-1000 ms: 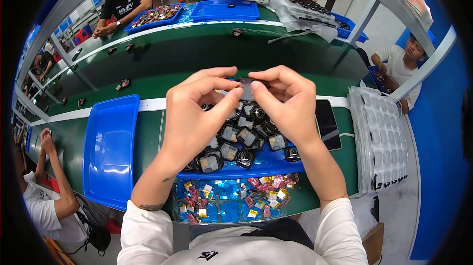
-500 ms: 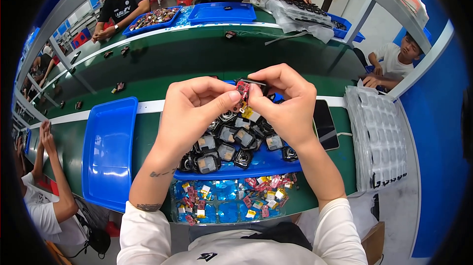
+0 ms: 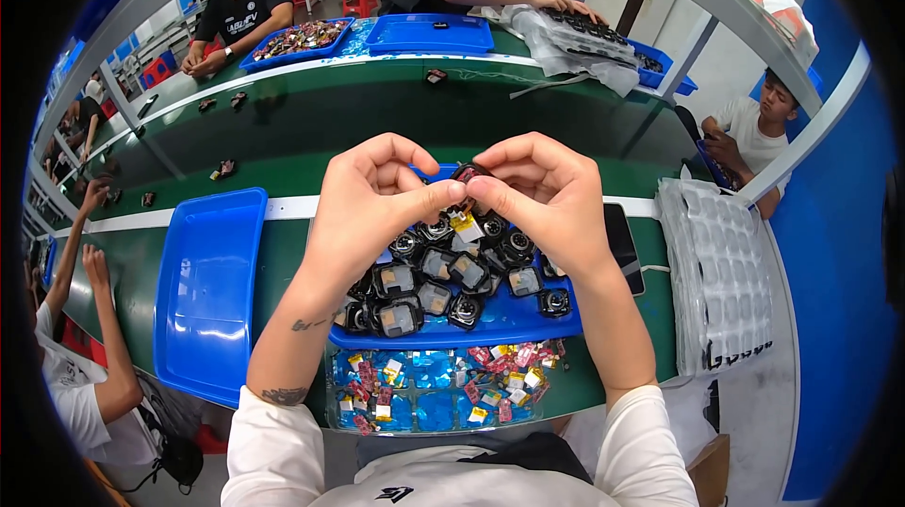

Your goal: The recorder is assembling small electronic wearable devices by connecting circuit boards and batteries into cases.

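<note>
Green bench (image 3: pixel 286 267) under everything; blue tray (image 3: pixel 509 326) before the person, heaped with black square casings (image 3: pixel 398 316); second blue tray (image 3: pixel 207 300) at left; stacked clear plastic trays (image 3: pixel 721 271) at right; compartmented clear tray (image 3: pixel 441 408) nearest the body, holding small red boards (image 3: pixel 367 373); right hand (image 3: pixel 556 196) pinching a dark piece with red on it (image 3: pixel 467 172), above the heap; left hand (image 3: pixel 368 201) with thumb tip at that piece, index finger curled apart; whether it grips, cannot tell.
</note>
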{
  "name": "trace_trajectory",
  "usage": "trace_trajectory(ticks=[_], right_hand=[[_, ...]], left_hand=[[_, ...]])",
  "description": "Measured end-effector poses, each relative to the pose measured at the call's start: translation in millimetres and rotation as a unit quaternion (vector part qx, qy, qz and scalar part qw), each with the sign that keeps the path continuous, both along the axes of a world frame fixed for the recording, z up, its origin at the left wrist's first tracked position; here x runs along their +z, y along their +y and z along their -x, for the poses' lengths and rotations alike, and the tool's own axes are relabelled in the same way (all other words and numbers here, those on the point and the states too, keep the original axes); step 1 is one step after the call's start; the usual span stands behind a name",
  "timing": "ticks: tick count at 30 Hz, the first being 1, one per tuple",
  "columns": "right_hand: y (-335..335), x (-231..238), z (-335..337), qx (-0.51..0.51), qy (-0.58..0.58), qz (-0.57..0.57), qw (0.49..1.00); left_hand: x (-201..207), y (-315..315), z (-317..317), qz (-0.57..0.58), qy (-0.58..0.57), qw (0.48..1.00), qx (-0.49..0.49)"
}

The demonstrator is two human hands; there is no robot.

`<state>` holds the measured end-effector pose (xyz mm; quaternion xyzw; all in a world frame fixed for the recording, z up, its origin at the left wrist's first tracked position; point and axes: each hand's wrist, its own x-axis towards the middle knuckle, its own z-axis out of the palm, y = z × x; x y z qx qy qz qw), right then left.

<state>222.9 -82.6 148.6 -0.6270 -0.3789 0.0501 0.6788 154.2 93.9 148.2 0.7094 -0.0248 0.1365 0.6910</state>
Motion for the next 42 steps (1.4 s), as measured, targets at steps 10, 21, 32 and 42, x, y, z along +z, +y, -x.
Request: trace_trajectory(ticks=[10, 21, 32, 42], right_hand=[[-14, -21, -68, -0.145, -0.046, 0.064, 0.986], [-100, -129, -247, -0.351, 0.125, 0.39, 0.842], [-20, -74, -112, -0.213, -0.175, 0.317, 0.908], [53, -82, 110, 0.231, -0.466, 0.258, 0.814]], left_hand=[[26, 36, 28, 0.006, -0.105, 0.987, 0.12], [34, 36, 27, -0.044, -0.128, 0.983, 0.122], [29, 37, 31, -0.076, -0.122, 0.986, 0.083], [22, 26, 28, -0.105, -0.15, 0.98, 0.083]])
